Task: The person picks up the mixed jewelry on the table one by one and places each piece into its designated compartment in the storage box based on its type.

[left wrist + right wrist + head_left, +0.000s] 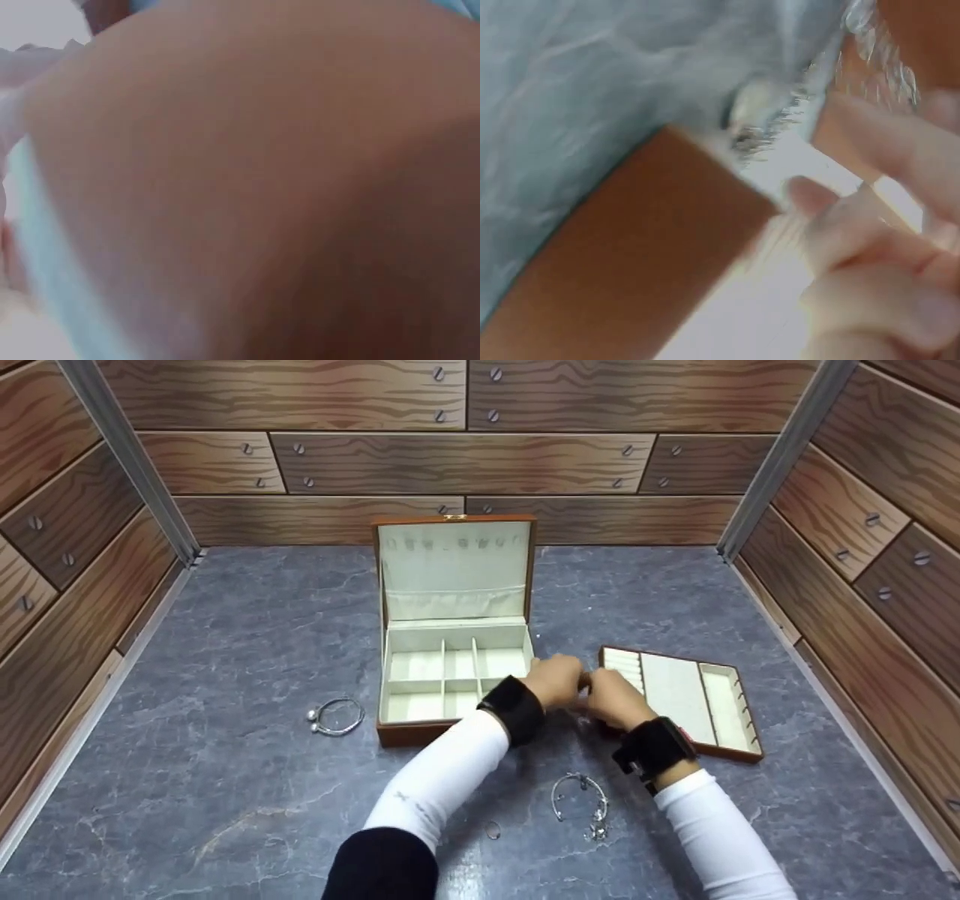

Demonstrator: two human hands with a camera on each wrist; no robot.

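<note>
left hand (pixel 556 680) and right hand (pixel 616 699) meet fingertip to fingertip, each grip curled, held item too blurred to tell | both over left edge of brown cream-lined tray (pixel 720 706), at 3 o'clock of open brown jewellery box (pixel 453 660) | silver charm bracelet (pixel 581 802) at 6 o'clock on grey marble tabletop (pixel 225 780)
</note>
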